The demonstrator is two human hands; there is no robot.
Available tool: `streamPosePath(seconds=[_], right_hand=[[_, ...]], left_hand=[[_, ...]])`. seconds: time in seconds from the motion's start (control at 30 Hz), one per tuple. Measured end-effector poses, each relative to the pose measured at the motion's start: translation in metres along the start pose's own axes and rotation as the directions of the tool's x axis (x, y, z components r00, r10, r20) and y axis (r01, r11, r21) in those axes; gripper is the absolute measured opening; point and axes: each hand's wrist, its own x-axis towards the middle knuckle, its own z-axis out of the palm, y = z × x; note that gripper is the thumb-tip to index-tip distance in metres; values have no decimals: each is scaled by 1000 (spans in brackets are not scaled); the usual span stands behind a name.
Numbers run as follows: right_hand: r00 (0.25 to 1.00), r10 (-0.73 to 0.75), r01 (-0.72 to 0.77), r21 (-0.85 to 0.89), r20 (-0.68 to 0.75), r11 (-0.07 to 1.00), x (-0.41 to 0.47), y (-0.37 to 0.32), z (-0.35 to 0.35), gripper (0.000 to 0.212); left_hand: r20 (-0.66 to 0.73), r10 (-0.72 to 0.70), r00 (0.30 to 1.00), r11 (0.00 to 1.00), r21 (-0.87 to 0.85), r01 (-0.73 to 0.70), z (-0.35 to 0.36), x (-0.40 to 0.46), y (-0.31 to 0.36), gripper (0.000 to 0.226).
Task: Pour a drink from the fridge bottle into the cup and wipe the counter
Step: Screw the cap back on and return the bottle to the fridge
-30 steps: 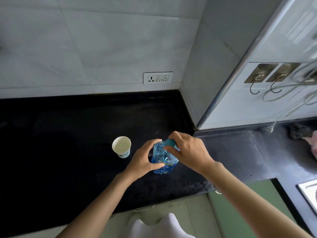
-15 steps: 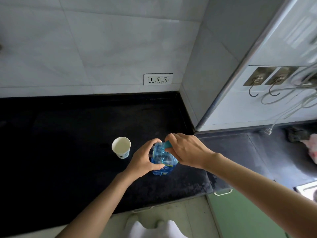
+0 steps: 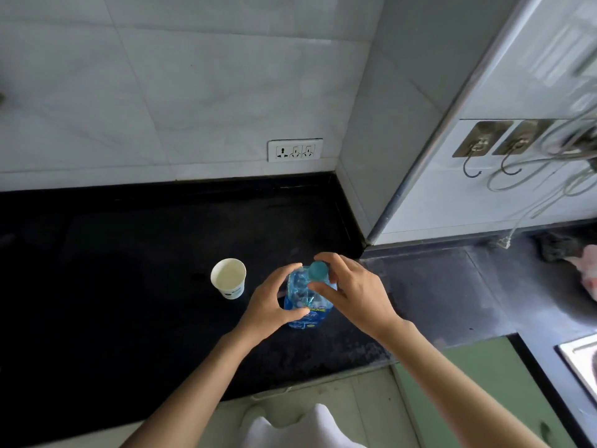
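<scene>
A clear blue plastic bottle with a blue label stands upright on the black counter. My left hand wraps around its body from the left. My right hand reaches in from the right, thumb and forefinger curled around the teal cap, which sits on the neck. A white paper cup stands upright a short way to the bottle's left, apart from both hands. I see no liquid in it.
A wall socket sits above the counter's back edge. A tiled corner wall with metal hooks and hanging wires rises at the right. A pink cloth lies at the far right, and a sink corner shows at lower right.
My right hand has shifted its hold on the cap, so the teal top now shows between thumb and forefinger. The bottle, the cup and my left hand stay in place.
</scene>
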Motion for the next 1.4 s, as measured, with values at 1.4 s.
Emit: streamPosePath(seconds=[1.4], right_hand=[[951,180,-301,631,250,716,22,-13,23,85]], left_hand=[[-182,34,983,984,-167,-65,-57,-24,38,81]])
